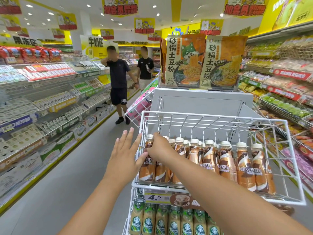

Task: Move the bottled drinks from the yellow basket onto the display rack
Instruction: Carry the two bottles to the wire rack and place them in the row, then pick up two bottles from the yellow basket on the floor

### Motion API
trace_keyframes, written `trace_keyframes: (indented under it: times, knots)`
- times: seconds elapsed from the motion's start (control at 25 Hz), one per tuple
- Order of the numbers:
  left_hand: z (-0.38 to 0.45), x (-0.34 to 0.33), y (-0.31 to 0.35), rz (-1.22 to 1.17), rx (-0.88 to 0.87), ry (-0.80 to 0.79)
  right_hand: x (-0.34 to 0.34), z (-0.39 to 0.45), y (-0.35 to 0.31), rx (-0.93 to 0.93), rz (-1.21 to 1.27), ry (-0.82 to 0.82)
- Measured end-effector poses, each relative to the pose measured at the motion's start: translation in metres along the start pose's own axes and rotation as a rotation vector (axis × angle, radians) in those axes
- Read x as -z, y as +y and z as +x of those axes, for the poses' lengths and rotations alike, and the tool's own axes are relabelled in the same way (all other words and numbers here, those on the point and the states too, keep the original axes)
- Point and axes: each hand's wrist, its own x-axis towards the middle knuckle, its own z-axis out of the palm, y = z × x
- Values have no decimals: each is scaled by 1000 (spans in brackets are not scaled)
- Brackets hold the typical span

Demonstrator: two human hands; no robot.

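Observation:
A white wire rack basket (pixel 254 122) on the display rack holds several brown Nescafe coffee bottles (pixel 245 168) with white caps, standing upright in rows. My right hand (pixel 160 146) reaches into the basket's left end and grips the neck of the far-left bottle (pixel 149 160). My left hand (pixel 125 153) is spread flat with straight fingers and presses against the outside of the basket's left wire wall. No yellow basket is in view.
A lower wire tier holds Starbucks bottles (pixel 174 223) under a 4.5 price tag (pixel 156 197). Noodle packs (pixel 201 61) stand on top of the rack. Stocked shelves line both sides. Two people (pixel 118 78) stand in the left aisle.

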Motion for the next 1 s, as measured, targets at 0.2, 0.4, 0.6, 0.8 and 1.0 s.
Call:
trace_keyframes:
  times: [0.2,0.4,0.6,0.8,1.0]
  knots:
    - [-2,1,-4,-11,-3,-23,-3,-8,-2,1,18,48]
    - [-3,-1,-13,-34,-20,-19,5,-26,3,46,49,15]
    - [-7,-9,-15,-43,-67,-30,11,-54,23,125,-21,55]
    - [-10,-8,-3,-41,-120,18,26,-86,52,203,-387,95]
    - [-24,-1,21,13,-171,21,34,-114,78,134,-601,121]
